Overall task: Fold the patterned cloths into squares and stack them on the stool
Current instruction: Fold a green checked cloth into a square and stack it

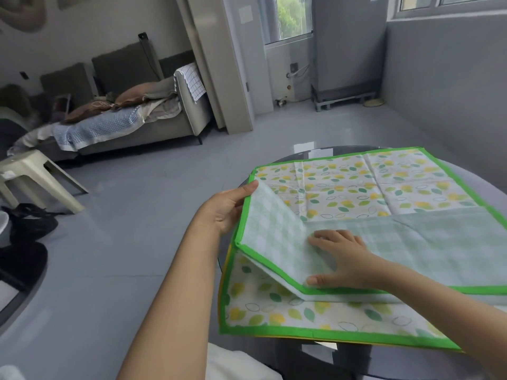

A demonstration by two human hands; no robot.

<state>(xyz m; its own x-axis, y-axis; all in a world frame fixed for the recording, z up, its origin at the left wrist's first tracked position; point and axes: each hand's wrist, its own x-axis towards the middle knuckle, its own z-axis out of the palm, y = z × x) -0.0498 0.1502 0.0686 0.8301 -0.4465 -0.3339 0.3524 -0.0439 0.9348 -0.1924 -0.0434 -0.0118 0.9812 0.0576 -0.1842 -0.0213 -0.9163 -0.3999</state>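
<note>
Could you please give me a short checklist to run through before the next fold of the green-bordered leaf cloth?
1. Left hand pinches the lifted edge of the green-bordered leaf-print cloth: ok.
2. Right hand lies flat on the checked underside: ok.
3. Cloth lies on the round dark table: ok.
4. Fold edges aligned: not ok.
5. Beige plastic stool top free: ok.
6. Other cloths underneath: cannot tell.

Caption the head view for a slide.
Left hand lifts the cloth's edge; right hand presses the fold.
</note>
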